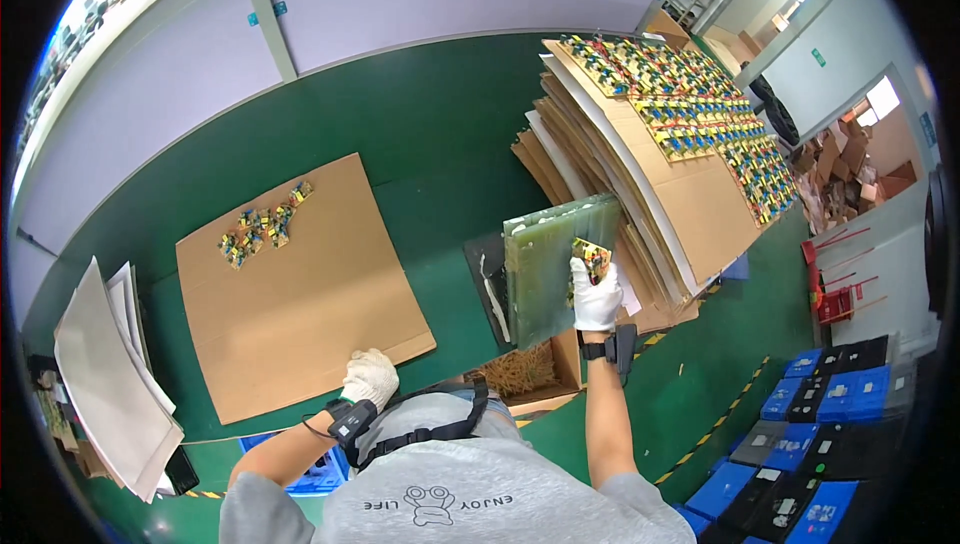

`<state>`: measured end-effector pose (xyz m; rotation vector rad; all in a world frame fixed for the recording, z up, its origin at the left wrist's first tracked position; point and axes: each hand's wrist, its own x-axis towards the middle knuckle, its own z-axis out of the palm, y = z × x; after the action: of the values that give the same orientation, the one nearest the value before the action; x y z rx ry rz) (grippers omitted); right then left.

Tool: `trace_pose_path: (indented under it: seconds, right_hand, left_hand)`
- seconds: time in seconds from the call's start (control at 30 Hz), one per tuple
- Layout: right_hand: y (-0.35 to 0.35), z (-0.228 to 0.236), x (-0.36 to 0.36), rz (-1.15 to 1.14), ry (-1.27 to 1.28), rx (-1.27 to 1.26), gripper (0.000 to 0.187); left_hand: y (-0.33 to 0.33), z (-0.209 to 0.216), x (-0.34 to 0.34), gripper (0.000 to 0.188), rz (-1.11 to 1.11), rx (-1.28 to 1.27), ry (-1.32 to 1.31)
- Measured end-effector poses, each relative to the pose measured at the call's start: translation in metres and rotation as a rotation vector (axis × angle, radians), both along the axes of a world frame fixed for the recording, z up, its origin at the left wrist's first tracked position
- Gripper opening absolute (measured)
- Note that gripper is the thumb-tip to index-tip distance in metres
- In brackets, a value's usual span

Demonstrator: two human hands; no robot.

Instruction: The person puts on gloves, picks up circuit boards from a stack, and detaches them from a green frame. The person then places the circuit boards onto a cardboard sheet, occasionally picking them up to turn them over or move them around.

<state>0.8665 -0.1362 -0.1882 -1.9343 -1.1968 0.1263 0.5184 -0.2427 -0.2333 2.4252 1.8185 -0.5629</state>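
1. The left forearm (285, 452) angles from the near left toward the far right, its elbow bent out to the left.
2. The left hand (370, 377), in a white glove, sits low and near, back upward; its fingertips are hard to make out.
3. The right forearm (607, 404) reaches almost straight toward the far side.
4. The right hand (596, 296), also white-gloved, is farther away than the left, fingers bent in a grip.

Across from me, the green workbench (440, 109) bears a brown cardboard sheet (300, 314) lying flat at left; a thick stack of cardboard sheets (640, 169) at right; between them, near the front edge, a black board (481, 269).
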Motion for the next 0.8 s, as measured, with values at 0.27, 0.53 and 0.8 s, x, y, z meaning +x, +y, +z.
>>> trace_pose_path:
  seconds: [0.27, 0.53, 0.8]
  right_hand:
    - [0.001, 0.004, 0.002, 0.105, 0.026, 0.122, 0.048]
    - [-0.004, 0.014, -0.022, -0.200, -0.140, 0.017, 0.053]
    - [-0.010, -0.008, -0.032, -0.375, -0.123, 0.025, 0.059]
  left_hand:
    - [0.012, 0.023, -0.010, 0.006, -0.072, -0.040, -0.095]
    - [-0.011, 0.017, -0.025, 0.018, -0.063, 0.184, -0.104]
    - [0.005, 0.016, -0.012, 0.008, 0.206, -0.139, -0.198]
